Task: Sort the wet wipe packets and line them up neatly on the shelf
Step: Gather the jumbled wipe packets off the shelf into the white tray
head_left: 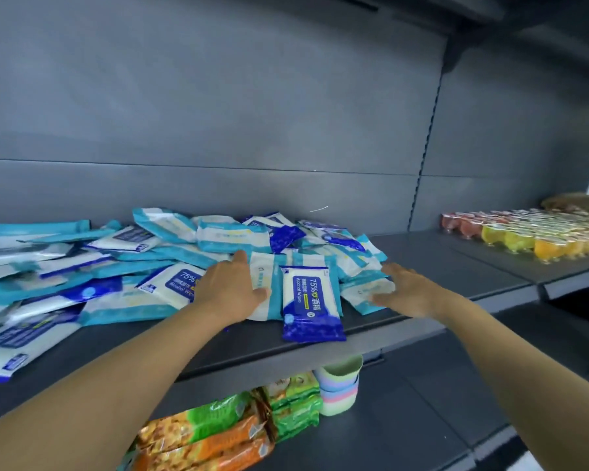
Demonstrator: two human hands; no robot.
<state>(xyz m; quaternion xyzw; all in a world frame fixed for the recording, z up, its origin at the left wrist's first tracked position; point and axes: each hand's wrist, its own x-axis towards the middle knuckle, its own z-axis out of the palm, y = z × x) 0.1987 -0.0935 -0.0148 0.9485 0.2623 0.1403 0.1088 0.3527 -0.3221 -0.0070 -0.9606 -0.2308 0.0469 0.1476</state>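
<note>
Dozens of wet wipe packets [218, 239] are heaped unsorted on the shelf [422, 266]. Fingers of left hand [230, 288] and right hand [400, 290] are spread flat, nothing gripped. Packets are judged light, soft, slippery; sealed edges are advised.

Dim, cool, even light, soft shadows under the shelf [371, 348], wide-angle edge bending, slight motion blur

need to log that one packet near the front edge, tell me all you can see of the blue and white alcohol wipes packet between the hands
The alcohol wipes packet is a flat, glossy soft pouch, white in the middle with dark blue ends and a blue label reading 75% and Alcohol Wipes. It lies face up, lengthwise toward the shelf's front edge, its far end overlapping teal packets of the pile. It looks sealed. It lies between the left hand and the right hand; neither plainly touches it.
</note>
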